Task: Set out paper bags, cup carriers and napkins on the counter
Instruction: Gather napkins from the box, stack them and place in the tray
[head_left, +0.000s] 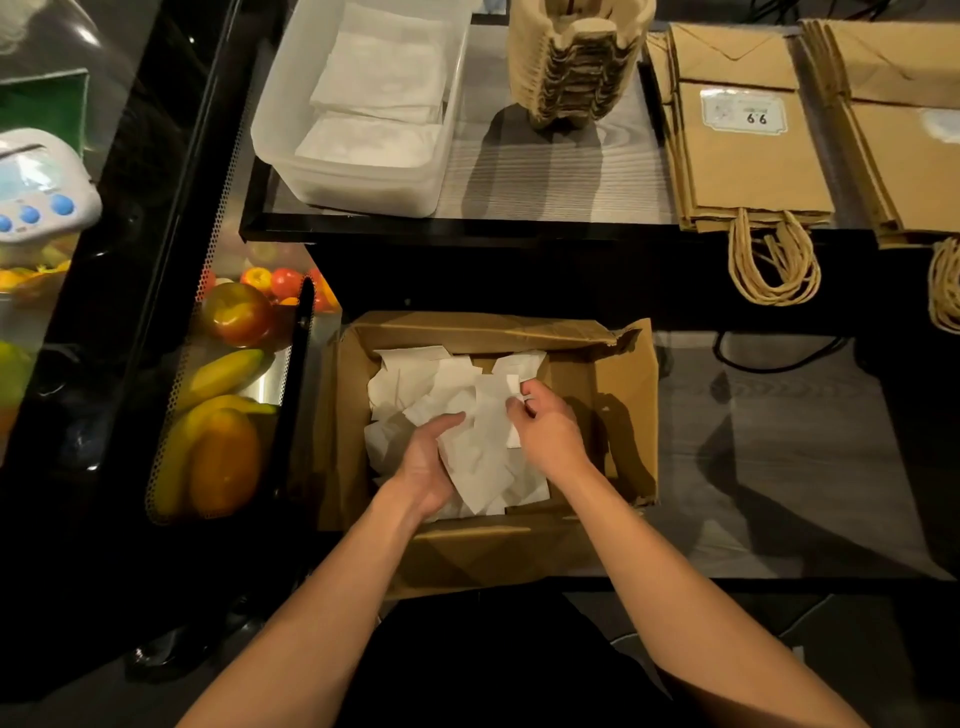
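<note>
Head view: two bare forearms reach forward and down into an open box.
Left hand (428, 467): fingers curled round a bunch of the loose napkins (410, 384), thumb laid across the top sheet.
Right hand (548, 431): fingers bent, fingertips pinching what looks like the edge of the same bunch; the exact sheet is hard to make out.
Loose napkins: white, crumpled and overlapping, heaped in the left half of the box.
Cardboard box (618, 374): brown, flaps open, right wall torn at the rim; it sits on a lower dark surface below the counter's front edge.
Fruit (228, 374): bananas, oranges and an apple behind glass, left of the box.
Counter (545, 171): pale wood-grain top, beyond the box.
Plastic tub (358, 192): translucent, at the counter's left end, holding folded napkins (379, 78) in flat stacks.
Cup carriers (576, 57): one tall nested pulp stack, right of the tub and apart from it.
Paper bags (753, 156): two flat brown stacks at the right, side by side, twine handles hanging over the front edge.
</note>
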